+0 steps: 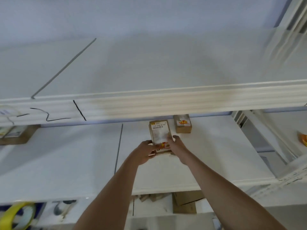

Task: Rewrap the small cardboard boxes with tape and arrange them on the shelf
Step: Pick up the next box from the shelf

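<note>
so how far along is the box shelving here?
Done: one small taped cardboard box already sits at the back of the white shelf. In hand: the left hand and right hand grip a labelled taped cardboard box beside it. Left: release it; further boxes cannot be counted from here.

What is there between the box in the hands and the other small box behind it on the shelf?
Nothing: in the head view, only bare white shelf separates the held box from the other box.

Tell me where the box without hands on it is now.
In the head view, the free box stands on the white shelf, right of centre, behind and to the right of the held box.
</note>
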A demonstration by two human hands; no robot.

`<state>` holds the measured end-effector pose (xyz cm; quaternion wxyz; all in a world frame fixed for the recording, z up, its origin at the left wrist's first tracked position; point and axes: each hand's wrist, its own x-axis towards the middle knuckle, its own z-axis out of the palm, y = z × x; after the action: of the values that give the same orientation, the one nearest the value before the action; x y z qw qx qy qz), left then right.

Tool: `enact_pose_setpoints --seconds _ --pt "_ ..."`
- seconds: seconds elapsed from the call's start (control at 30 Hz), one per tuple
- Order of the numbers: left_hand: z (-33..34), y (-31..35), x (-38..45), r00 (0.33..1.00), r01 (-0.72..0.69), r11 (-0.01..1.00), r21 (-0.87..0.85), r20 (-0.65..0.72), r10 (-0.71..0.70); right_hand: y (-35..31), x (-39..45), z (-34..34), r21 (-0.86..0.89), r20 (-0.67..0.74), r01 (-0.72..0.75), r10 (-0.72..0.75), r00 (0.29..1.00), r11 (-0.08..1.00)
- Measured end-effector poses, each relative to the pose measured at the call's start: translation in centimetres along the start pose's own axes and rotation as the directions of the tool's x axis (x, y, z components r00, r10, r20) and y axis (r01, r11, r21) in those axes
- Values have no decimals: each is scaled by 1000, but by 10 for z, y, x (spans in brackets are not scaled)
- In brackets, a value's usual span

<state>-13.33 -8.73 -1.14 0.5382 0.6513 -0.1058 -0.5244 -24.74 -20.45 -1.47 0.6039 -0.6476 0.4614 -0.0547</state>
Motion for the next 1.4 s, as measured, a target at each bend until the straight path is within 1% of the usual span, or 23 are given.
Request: enact_pose_setpoints --seconds 0.07,0.13,0.27,0.4,0.47,0.57,0.7,0.9,0.97,1.03,1.13,1.2,1.27,1.33,1.4 --pt "-13 -3 -11 1000 -10 1000 7 -5 10 -2 -8 16 58 28 40 -42 999 998" --pt "-27 -4 -23 999 -37 999 10 -21 37 -9 -20 32 70 27 76 -78 997 995" --pt "-57 -6 -44 987 -122 990 -73 -113 113 -23 -46 70 108 50 105 -111 993 989" --pt "-96 -12 -61 968 -166 984 -68 -200 150 -35 -63 114 141 57 135 -145 988 981" --pt "-121 -17 -74 964 -185 980 -73 -209 166 -42 -71 138 156 65 131 -143 988 979" --pt "-161 -25 -95 958 -170 984 -56 -243 151 -53 -84 179 166 79 82 -96 992 983" --pt "-211 -38 -116 934 -160 987 2 -322 153 -63 -98 240 92 109 84 -94 990 992" --pt "-270 -47 -130 926 -101 995 0 -366 94 -72 -115 299 33 165 105 -109 980 994" --pt "-289 -45 -128 931 -88 996 -4 -355 81 -72 -110 309 17 185 108 -109 977 994" --pt "-303 -39 -125 951 -93 996 -15 -299 84 -73 -102 317 3 202 110 -108 973 994" --pt "-320 -30 -119 963 -107 994 -25 -250 98 -77 -82 327 -4 198 98 -96 976 995" --pt "-327 -26 -115 967 -118 993 -12 -227 112 -81 -72 332 -45 183 110 -100 978 993" --pt "-334 -19 -109 963 -106 994 24 -246 109 -86 -63 338 -110 192 127 -104 976 986" --pt "-341 -9 -103 952 -57 996 67 -298 75 -90 -54 345 -194 164 162 -131 978 968" --pt "-345 -2 -96 949 -39 994 98 -307 67 -94 -46 352 -223 150 203 -172 974 953"
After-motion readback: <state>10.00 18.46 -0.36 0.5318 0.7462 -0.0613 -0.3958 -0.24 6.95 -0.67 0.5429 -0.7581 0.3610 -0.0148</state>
